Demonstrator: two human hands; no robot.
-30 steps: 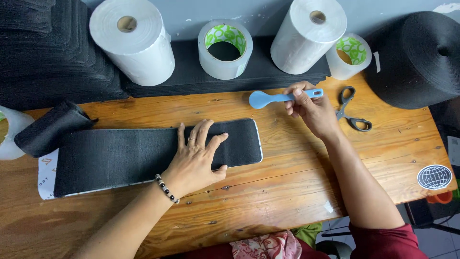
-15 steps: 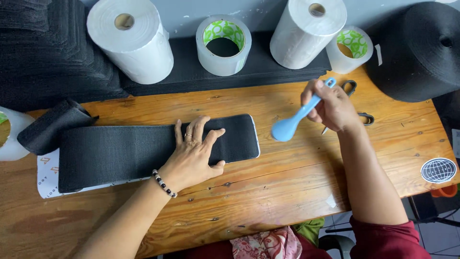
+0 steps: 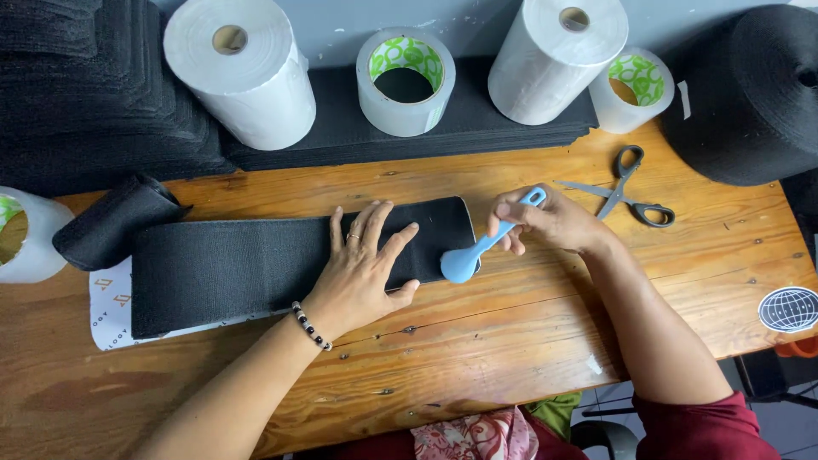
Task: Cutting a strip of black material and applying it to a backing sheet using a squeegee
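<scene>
A long black fabric strip (image 3: 256, 268) lies flat on the counter, rounded at its end, pinned under the left grip, while a light-blue spoon-shaped tool (image 3: 486, 247), slanting down from the right grip, presses its broad head on that rounded end.

A fabric strip (image 3: 256, 268) lies along the bench (image 3: 511, 341), the left hand (image 3: 362, 273) flat on its right part. At its right end, the right hand (image 3: 550, 223) holds a spoon-shaped tool (image 3: 477, 254). Scissors (image 3: 626, 187) lie right of that hand; tape rolls (image 3: 405, 81) stand behind.
</scene>
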